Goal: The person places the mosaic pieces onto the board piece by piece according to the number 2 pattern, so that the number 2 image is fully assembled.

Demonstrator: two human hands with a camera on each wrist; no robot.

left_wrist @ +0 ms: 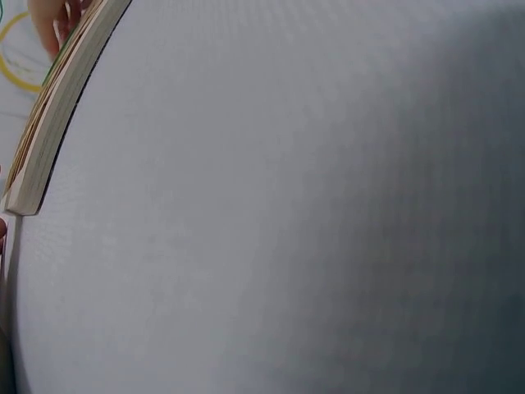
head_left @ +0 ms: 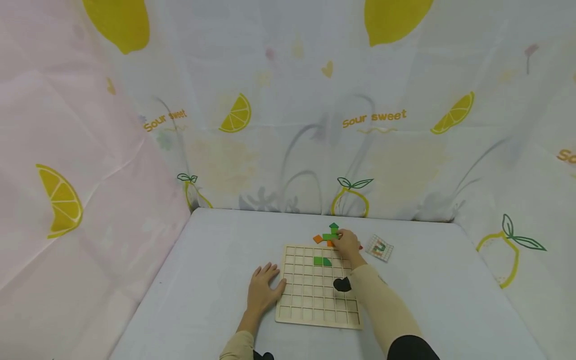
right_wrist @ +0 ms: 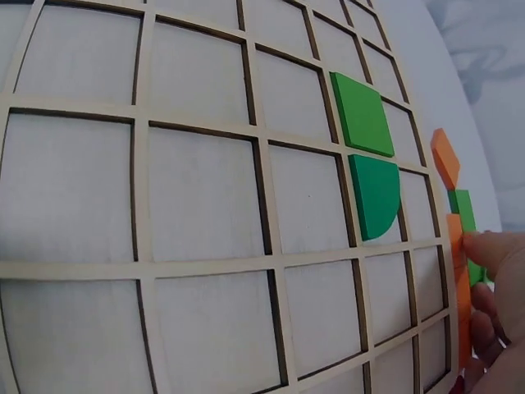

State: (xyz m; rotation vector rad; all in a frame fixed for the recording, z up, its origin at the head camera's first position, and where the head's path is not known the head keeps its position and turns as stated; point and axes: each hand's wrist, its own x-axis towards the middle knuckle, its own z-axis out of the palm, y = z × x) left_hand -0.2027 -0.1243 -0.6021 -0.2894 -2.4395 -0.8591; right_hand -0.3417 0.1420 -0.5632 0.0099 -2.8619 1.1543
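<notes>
A wooden grid board point(head_left: 302, 300) lies on the white table. In it sit a green square tile point(head_left: 318, 261) and, beside it, a darker green tile with one rounded edge point(head_left: 327, 262). My left hand point(head_left: 263, 290) rests at the board's left side, fingers spread, thumb against the edge. Beyond the far edge, my right hand point(head_left: 348, 243) pinches a green tile point(right_wrist: 463, 209) among loose pieces; its fingers partly cover it. Orange tiles point(right_wrist: 463, 320) lie right by the fingertips, along the board's edge.
An orange diamond tile point(head_left: 318, 239) and a dark green triangle tile point(head_left: 334, 225) lie near the right hand. A small card with a coloured grid pattern point(head_left: 380, 248) lies to the right. Lemon-printed cloth point(head_left: 288, 150) surrounds the table.
</notes>
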